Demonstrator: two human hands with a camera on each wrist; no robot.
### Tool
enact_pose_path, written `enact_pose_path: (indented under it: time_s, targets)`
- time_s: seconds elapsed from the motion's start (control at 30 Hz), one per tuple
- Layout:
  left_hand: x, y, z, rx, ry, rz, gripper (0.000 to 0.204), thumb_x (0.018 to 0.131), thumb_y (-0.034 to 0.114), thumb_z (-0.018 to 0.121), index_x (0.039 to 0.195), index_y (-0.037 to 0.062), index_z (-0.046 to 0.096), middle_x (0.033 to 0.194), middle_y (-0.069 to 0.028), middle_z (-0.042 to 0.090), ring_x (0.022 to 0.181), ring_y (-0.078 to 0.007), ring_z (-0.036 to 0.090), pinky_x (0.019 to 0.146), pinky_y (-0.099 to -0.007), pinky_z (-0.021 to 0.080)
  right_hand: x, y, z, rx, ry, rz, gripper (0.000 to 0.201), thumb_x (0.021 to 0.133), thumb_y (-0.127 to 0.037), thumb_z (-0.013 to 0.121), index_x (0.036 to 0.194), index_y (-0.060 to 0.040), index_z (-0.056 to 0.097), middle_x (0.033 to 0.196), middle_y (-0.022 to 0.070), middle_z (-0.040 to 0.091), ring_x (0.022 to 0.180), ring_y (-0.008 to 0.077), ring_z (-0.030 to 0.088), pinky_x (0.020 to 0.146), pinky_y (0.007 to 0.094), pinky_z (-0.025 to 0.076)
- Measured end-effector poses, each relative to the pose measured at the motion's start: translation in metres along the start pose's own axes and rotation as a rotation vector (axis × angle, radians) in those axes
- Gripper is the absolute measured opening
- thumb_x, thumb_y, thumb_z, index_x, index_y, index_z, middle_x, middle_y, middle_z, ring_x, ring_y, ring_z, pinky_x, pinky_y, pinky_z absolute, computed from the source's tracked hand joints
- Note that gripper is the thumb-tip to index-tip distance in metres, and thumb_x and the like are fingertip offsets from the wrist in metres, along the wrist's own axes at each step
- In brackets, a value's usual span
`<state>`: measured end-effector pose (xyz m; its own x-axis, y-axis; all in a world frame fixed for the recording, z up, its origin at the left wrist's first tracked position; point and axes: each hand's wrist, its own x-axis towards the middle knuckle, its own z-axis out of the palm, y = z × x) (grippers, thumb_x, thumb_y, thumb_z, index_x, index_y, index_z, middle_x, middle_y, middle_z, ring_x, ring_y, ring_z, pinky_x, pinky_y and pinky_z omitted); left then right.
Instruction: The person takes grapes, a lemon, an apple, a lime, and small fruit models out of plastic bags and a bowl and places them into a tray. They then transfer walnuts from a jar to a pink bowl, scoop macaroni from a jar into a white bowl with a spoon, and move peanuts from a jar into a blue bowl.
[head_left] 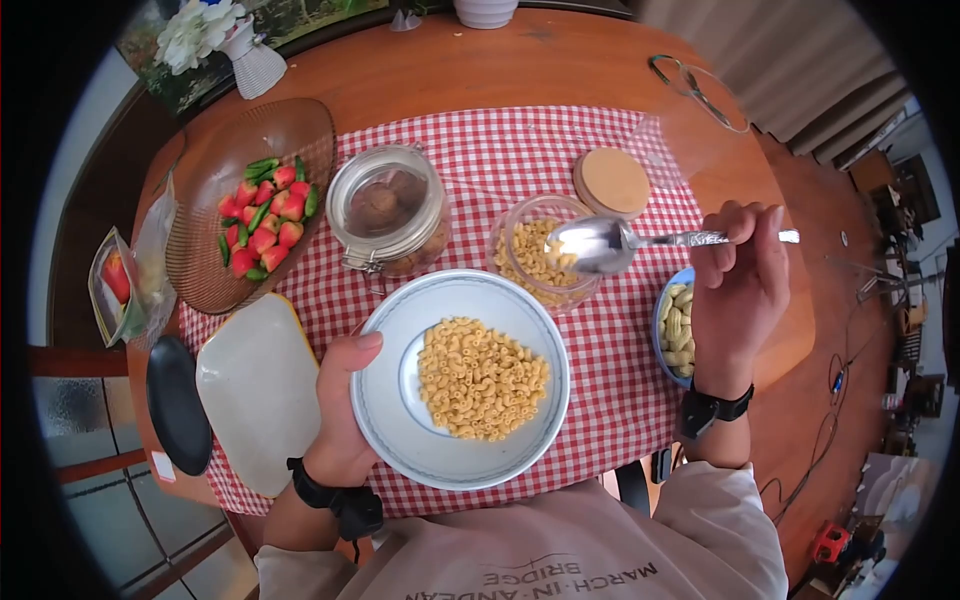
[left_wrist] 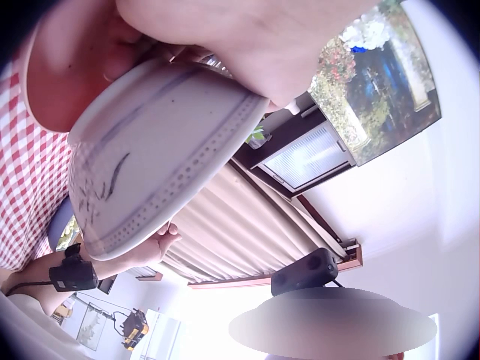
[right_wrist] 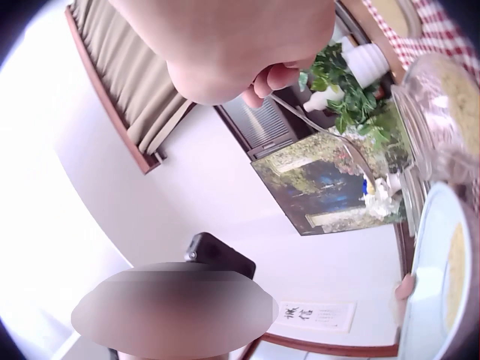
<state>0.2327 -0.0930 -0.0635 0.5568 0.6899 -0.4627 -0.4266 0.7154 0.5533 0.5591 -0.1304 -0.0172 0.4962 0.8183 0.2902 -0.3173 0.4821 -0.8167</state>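
Note:
My left hand (head_left: 345, 420) grips the white bowl (head_left: 388, 410) by its left side, thumb over the rim, the fingers under it hidden in the head view. Elbow macaroni (head_left: 485, 380) lies in a heap inside. From the left wrist view, the blue-patterned outer wall (left_wrist: 165, 135) of the bowl fills the middle. My right hand (head_left: 745, 280) pinches a metal spoon (head_left: 600, 248) by its ornate handle. The spoon's head overlaps the right side of a small glass jar (head_left: 582, 293) holding more macaroni (head_left: 525, 262). In the right wrist view the spoon's handle (right_wrist: 315, 126) slants down from the fingertips.
Behind the bowl stands a clamp-lid glass jar (head_left: 390, 205). A round wooden lid (head_left: 614, 180) lies beyond the macaroni jar. Peanuts (head_left: 678, 325) fill a blue bowl at right. A brown glass dish (head_left: 195, 250) with red and green produce, a white tray (head_left: 255, 390) and black dish (head_left: 178, 400) line the left.

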Motion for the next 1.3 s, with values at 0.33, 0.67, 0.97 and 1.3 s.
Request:
enact_pose_path:
  time_s: [0.33, 0.67, 0.97, 1.3]
  targets:
    - [0.001, -0.002, -0.005, -0.011, 0.024, 0.011, 0.072, 0.091, 0.041, 0.051, 0.144, -0.0089, 0.048, 0.135, -0.0252, 0.062, 0.12, -0.0327, 0.065, 0.108, -0.041, 0.048, -0.006, 0.004, -0.003, -0.513, -0.339, -0.506, 0.046, 0.107, -0.037, 0.052, 0.082, 0.0003, 0.062, 0.072, 0.0097, 0.059, 0.061, 0.015, 0.05, 0.059, 0.0297, 0.038]
    - [-0.002, -0.001, -0.008, 0.003, -0.014, 0.021, 0.07, 0.092, 0.039, 0.052, 0.142, -0.0094, 0.05, 0.133, -0.0243, 0.063, 0.117, -0.031, 0.067, 0.106, -0.039, 0.05, -0.028, 0.021, 0.007, -0.384, -0.448, -0.123, 0.051, 0.108, -0.04, 0.049, 0.073, -0.0025, 0.056, 0.067, 0.0049, 0.054, 0.063, 0.014, 0.048, 0.061, 0.029, 0.037]
    - [-0.002, -0.002, -0.008, -0.001, -0.041, 0.008, 0.072, 0.091, 0.04, 0.052, 0.145, -0.0082, 0.047, 0.134, -0.0238, 0.063, 0.119, -0.0309, 0.066, 0.108, -0.0395, 0.049, -0.032, 0.027, 0.022, -0.244, -0.259, 0.281, 0.051, 0.11, -0.04, 0.045, 0.073, -0.0054, 0.052, 0.065, 0.0024, 0.048, 0.055, 0.0102, 0.041, 0.053, 0.0246, 0.035]
    - [-0.001, -0.004, -0.011, -0.082, -0.049, 0.025, 0.073, 0.091, 0.04, 0.051, 0.144, -0.0095, 0.048, 0.137, -0.0256, 0.061, 0.122, -0.0342, 0.063, 0.11, -0.0416, 0.047, -0.019, 0.025, 0.007, 0.256, 0.003, 0.391, 0.038, 0.112, -0.033, 0.043, 0.084, -0.0078, 0.052, 0.072, 0.0009, 0.047, 0.06, 0.0097, 0.04, 0.051, 0.023, 0.036]
